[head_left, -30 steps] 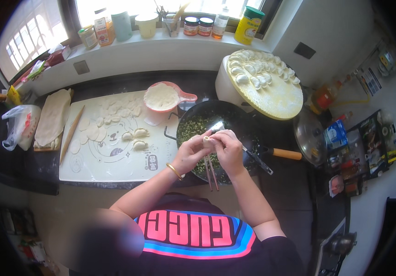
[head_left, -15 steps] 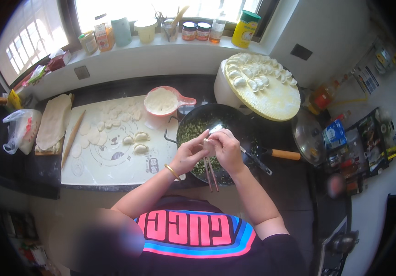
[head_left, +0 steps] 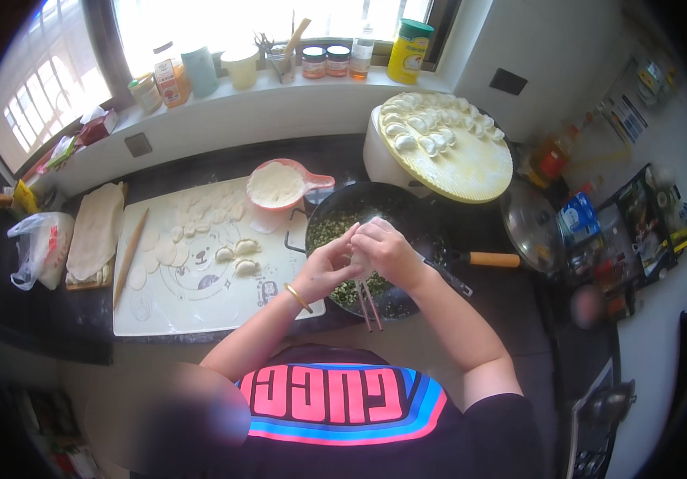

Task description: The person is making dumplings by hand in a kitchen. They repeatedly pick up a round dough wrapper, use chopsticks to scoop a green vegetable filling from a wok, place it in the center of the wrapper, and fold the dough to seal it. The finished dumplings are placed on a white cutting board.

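Over the wok (head_left: pixel 427 223), my left hand (head_left: pixel 323 267) and my right hand (head_left: pixel 391 254) meet with bent, closed fingers around a pale dumpling (head_left: pixel 362 260). The fingers hide most of it. A pair of chopsticks (head_left: pixel 371 307) sticks out below the hands toward me, past the wok's near rim; whether a hand grips them I cannot tell. Chopped green filling (head_left: pixel 323 231) lies in the wok. On the white mat (head_left: pixel 160 311) to the left are three folded dumplings (head_left: pixel 245 266) and several round dough wrappers (head_left: pixel 169 251).
A rolling pin (head_left: pixel 130 259) lies on the mat's left side, beside a folded dough sheet (head_left: pixel 94 231). A red-handled cup of flour (head_left: pixel 275 184) stands behind the wok's left side. Several dumplings (head_left: pixel 425 124) cover part of a round yellow tray (head_left: pixel 479 172). The wok's wooden handle (head_left: pixel 494 259) points right, toward a glass lid (head_left: pixel 531 227).
My right hand has turned and closed further over the dumpling, covering more of it. Both hands stay over the wok. The view has shifted slightly.
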`<state>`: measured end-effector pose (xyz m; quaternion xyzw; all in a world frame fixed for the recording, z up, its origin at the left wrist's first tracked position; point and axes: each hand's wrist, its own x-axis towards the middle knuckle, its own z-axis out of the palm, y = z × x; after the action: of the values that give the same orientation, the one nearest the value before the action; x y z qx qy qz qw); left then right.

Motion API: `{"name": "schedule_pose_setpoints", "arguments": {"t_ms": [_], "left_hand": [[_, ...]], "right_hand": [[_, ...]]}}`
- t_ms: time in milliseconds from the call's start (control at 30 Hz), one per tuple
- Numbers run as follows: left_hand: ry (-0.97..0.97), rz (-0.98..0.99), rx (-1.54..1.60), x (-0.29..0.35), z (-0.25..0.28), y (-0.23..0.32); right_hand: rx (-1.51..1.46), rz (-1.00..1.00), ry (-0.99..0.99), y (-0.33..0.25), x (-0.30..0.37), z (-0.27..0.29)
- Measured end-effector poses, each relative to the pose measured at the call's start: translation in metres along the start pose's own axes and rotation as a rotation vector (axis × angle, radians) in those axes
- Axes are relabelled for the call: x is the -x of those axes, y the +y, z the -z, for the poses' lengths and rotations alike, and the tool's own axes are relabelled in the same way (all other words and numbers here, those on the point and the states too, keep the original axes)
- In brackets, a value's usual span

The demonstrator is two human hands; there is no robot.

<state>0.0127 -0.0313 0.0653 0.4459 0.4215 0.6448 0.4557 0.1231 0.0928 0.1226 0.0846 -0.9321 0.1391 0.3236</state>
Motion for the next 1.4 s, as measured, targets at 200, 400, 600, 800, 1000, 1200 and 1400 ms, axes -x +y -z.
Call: {"name": "schedule_pose_setpoints", "arguments": {"t_ms": [200, 400, 600, 800, 1000, 1200, 1400], "left_hand": [[0.037, 0.042, -0.066, 0.004, 0.0, -0.005], [0.057, 0.053, -0.132, 0.005, -0.005, -0.009], [0.13, 0.019, -0.106, 0.007, -0.008, -0.011], [0.102, -0.021, -0.064, 0.006, -0.012, -0.022], [0.139, -0.002, 0.055, 0.008, -0.008, -0.03], [0.14, 0.028, 0.059, 0.01, -0.018, -0.026], [0.187, 0.039, 0.052, 0.01, -0.014, -0.032]], "right_hand": [[-0.162, -0.327, 0.041, 0.001, 0.009, 0.002], [-0.122, -0.211, 0.05, -0.01, 0.006, -0.008], [-0.266, -0.504, 0.133, -0.005, 0.023, -0.012], [-0.152, -0.378, 0.144, -0.013, 0.022, -0.021], [-0.246, -0.537, 0.184, -0.014, 0.032, -0.02], [-0.126, -0.419, 0.257, -0.018, 0.032, -0.03], [-0.248, -0.588, 0.231, -0.017, 0.039, -0.025]]}}
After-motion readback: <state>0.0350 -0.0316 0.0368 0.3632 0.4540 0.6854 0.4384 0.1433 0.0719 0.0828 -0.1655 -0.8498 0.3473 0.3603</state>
